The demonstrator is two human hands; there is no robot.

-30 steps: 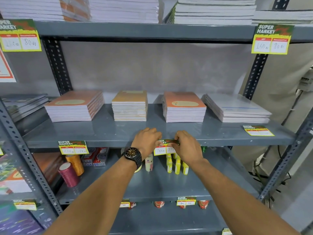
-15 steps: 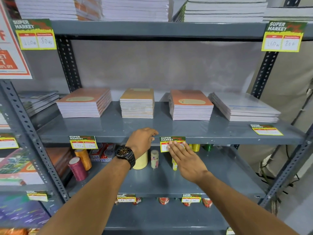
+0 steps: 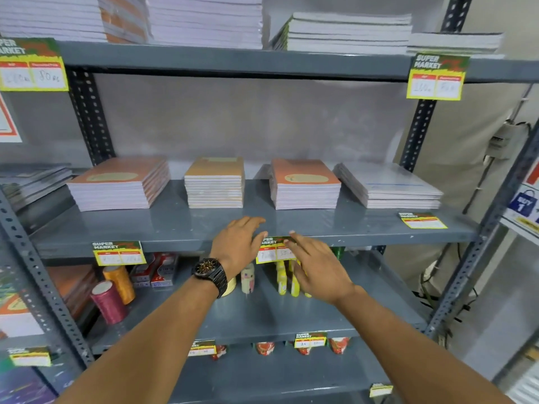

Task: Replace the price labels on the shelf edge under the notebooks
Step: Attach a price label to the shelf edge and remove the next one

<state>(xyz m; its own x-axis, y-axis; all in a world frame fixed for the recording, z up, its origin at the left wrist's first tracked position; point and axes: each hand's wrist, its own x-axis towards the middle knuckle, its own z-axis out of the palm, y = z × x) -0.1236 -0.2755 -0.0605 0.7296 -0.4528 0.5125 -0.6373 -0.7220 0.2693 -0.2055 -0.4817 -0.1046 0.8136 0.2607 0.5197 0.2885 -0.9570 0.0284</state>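
Several stacks of notebooks (image 3: 214,182) lie on a grey metal shelf (image 3: 180,225). A yellow and green price label (image 3: 274,250) is stuck on the shelf's front edge in the middle. My left hand (image 3: 239,243), with a black watch on the wrist, rests flat on the shelf edge just left of that label, fingers spread. My right hand (image 3: 316,265) is open just right of it, its fingertips touching the label's upper right part. Another label (image 3: 119,252) hangs on the edge further left. A loose label (image 3: 422,220) lies flat on the shelf at the right.
Thread spools (image 3: 109,301), small bottles (image 3: 281,277) and boxes stand on the shelf below. The top shelf carries more notebook stacks and two large price labels (image 3: 436,77). Perforated steel uprights (image 3: 466,275) frame the rack. A cable and switch box hang on the right wall.
Both hands pinched the middle label a second ago; now it sits on the edge and the hands are open, the right one pressing it with its fingertips. The view has shifted slightly.
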